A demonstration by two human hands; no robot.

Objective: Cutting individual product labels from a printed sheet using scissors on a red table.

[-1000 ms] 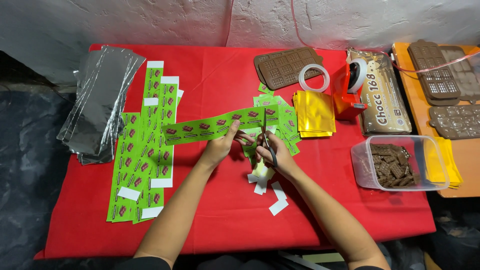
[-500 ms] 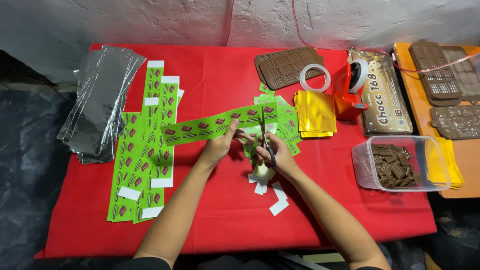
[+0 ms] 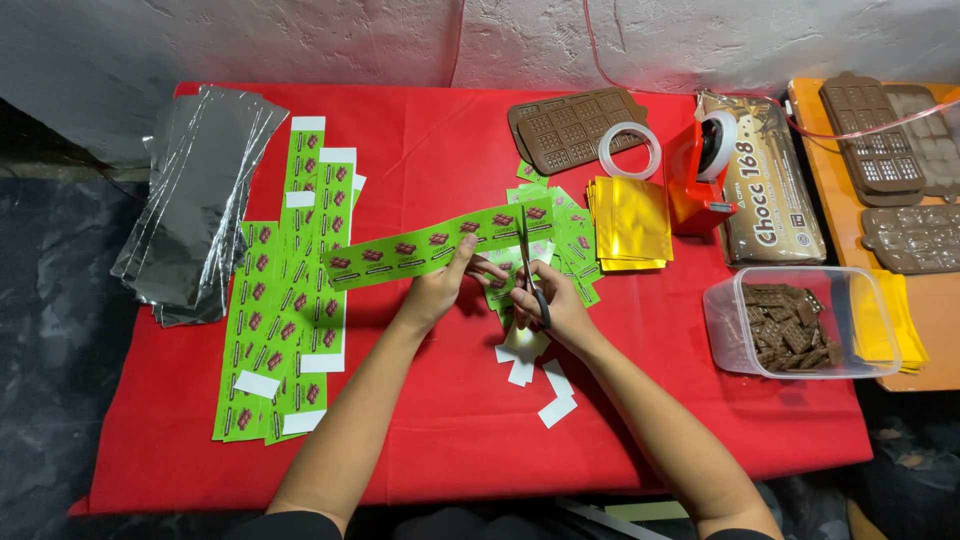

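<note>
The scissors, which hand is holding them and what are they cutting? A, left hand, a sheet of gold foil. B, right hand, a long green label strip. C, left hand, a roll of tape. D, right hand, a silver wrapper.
B: the right hand grips the scissors, blades across the long green label strip that the left hand steadies.

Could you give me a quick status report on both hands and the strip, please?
Left hand pinching green label strip. Right hand gripping scissors, blades at the strip's right end. White offcuts below; nothing blocking.
</note>
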